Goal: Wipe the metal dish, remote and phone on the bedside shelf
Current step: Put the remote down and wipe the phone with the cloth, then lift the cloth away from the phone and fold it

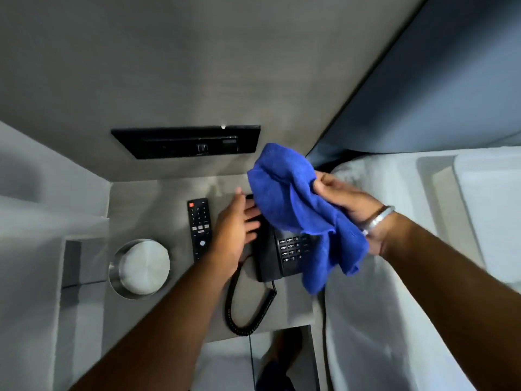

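A black desk phone [279, 255] sits on the grey bedside shelf [158, 193], its coiled cord [245, 309] looping toward the front edge. My left hand [236, 224] hovers with spread fingers over the phone's handset, partly hiding it. A black remote [199, 228] lies just left of that hand. Further left stands a round metal dish [139, 268]. My right hand [346, 201] is shut on a blue cloth [293, 210] that hangs above the phone's right side and covers part of the keypad.
A black switch panel [186, 141] is set in the wall behind the shelf. A bed with white linen [408, 249] lies close on the right. The shelf ends at a step on the left and a notch at the front.
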